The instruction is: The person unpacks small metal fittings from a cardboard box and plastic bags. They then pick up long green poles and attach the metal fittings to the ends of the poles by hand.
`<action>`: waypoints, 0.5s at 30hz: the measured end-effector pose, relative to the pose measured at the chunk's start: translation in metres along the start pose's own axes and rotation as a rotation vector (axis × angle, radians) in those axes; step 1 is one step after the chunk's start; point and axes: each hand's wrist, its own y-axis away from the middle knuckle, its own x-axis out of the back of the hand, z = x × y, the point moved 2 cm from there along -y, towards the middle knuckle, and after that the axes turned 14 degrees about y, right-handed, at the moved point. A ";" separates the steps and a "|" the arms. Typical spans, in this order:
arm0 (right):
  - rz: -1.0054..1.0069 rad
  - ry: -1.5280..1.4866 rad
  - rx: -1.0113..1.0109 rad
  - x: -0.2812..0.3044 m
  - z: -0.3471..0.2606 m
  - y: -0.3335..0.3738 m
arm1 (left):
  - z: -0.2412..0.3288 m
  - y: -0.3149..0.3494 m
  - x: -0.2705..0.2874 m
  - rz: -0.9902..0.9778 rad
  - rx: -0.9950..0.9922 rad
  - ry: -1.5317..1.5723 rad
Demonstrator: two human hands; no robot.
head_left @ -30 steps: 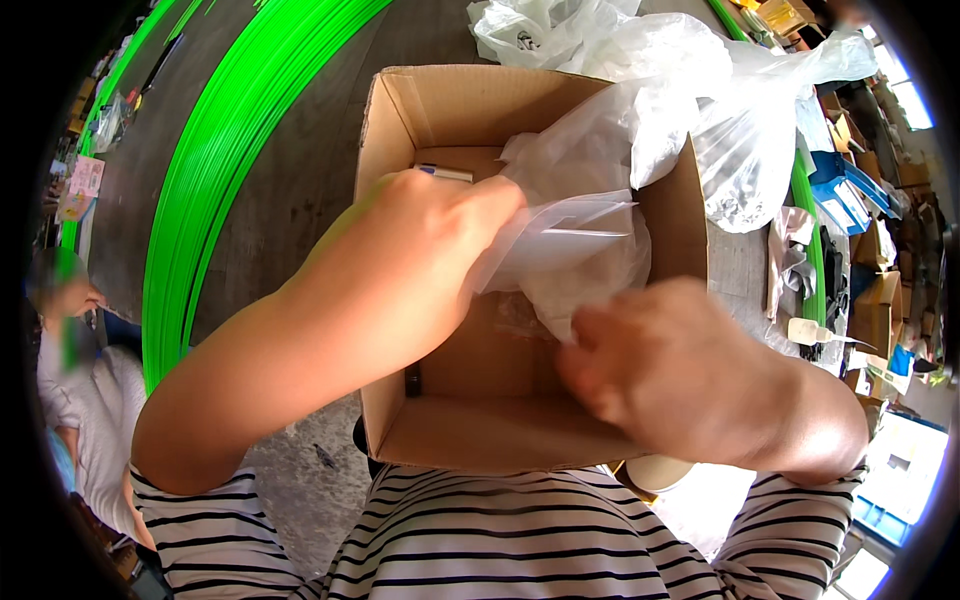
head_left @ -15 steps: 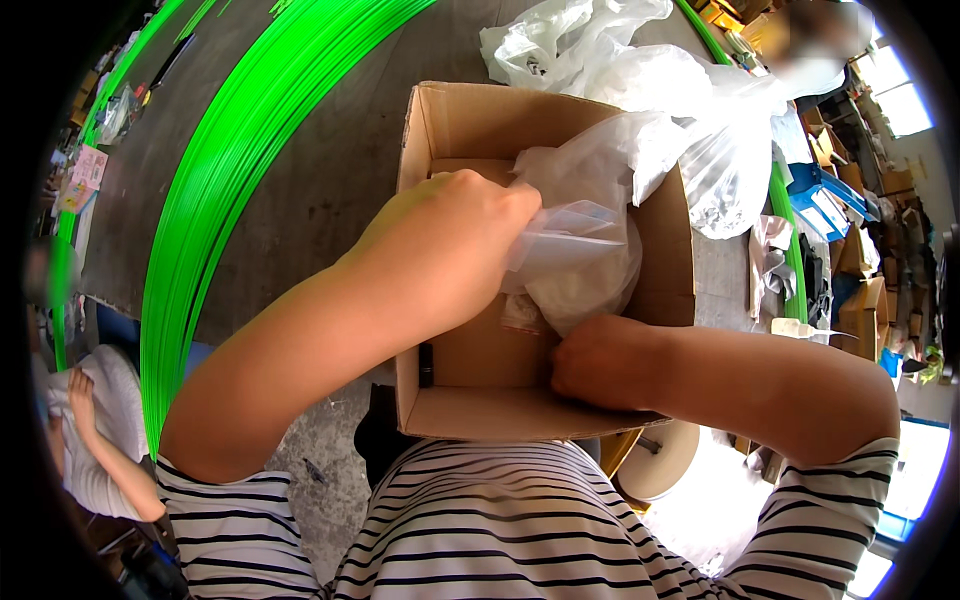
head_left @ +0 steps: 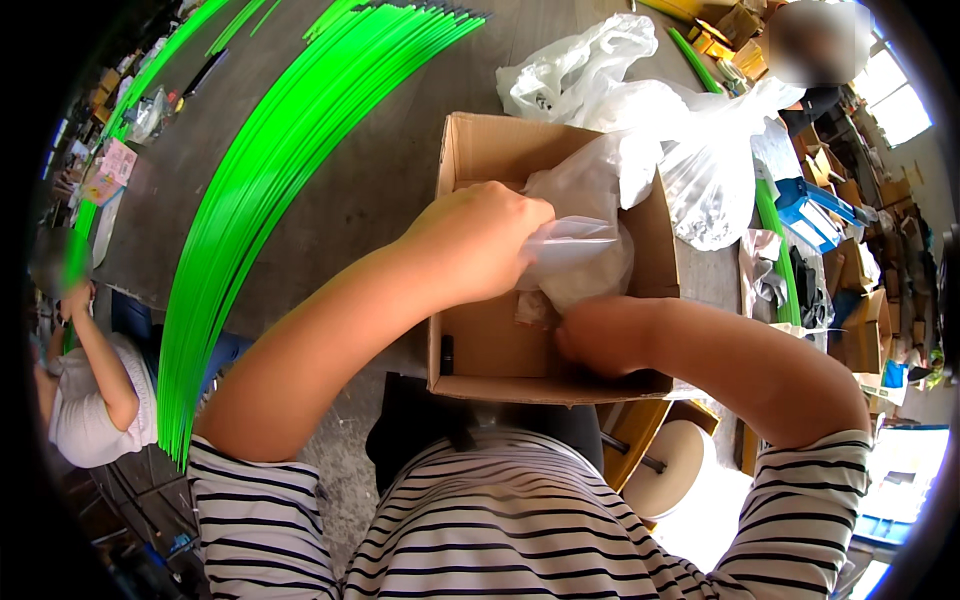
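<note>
The left hand [head_left: 490, 240] is held over the cardboard box [head_left: 482, 388], knuckles up, with its fingers closed on a translucent plastic sleeve [head_left: 580, 232]. The sleeve is gripped at its left end; its free end is pointed to the person's right, with the long axis laid nearly level across the view, roughly crosswise to the body. It is positioned above the right half of the box's interior, over a milky plastic bag [head_left: 585, 275], whose own long axis is run from the far side of the box toward the near side.

The right hand [head_left: 605, 335] is lowered into the near right part of the box, just beside the milky bag's near end. Its fingers are curled, blurred and partly hidden, so whether anything is gripped cannot be told.

By the right fingertips a small clear packet [head_left: 531, 308] is seen on the box floor, and a small dark object [head_left: 447, 354] is set in the near left corner. Long green strips [head_left: 285, 190] are laid in a curved bundle on the table [head_left: 350, 195], left of the box.
</note>
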 end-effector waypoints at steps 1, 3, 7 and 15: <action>0.071 -0.022 -0.028 0.002 0.002 0.002 | 0.000 0.001 0.000 0.071 -0.094 0.139; 0.411 -0.357 -0.030 0.024 0.006 0.028 | -0.003 0.006 0.002 0.213 -0.290 0.415; 1.045 -0.961 -0.127 0.031 0.009 0.073 | 0.006 0.027 0.018 0.585 -0.537 0.745; 1.635 -0.985 -0.168 0.017 -0.041 0.071 | 0.057 0.066 -0.023 0.534 -0.414 0.862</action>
